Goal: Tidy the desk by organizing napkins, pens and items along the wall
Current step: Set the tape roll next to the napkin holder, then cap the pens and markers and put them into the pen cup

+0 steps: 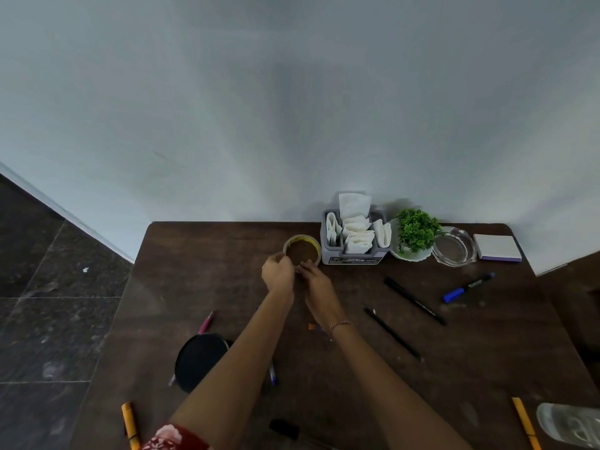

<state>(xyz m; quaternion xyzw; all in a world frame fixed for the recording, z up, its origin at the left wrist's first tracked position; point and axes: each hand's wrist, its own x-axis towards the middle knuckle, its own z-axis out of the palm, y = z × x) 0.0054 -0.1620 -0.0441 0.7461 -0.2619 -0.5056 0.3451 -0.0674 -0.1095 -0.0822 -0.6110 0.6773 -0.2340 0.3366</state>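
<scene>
The left hand (278,271) and right hand (314,278) pinch the round yellow tape roll (302,244). The grey plastic napkin holder (354,256) stands just beside it

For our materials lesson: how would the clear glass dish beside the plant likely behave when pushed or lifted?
The glass dish looks thick-walled, so probably heavy for its size. Low and wide, it should slide rather than tip. Smooth glass: likely slippery, breakable.

A dark brown table (201,261) filled the lower frame, its far edge against the wall; along that edge, right of centre, stood a tape roll (301,250), a grey napkin holder (354,251), a small plant (415,232), a glass ashtray (454,246) and a notepad (496,247). Lower right lay a blue marker (469,287) and two black pens (414,300); lower left, a pink pen (206,321) and a black round object (199,360).
</scene>
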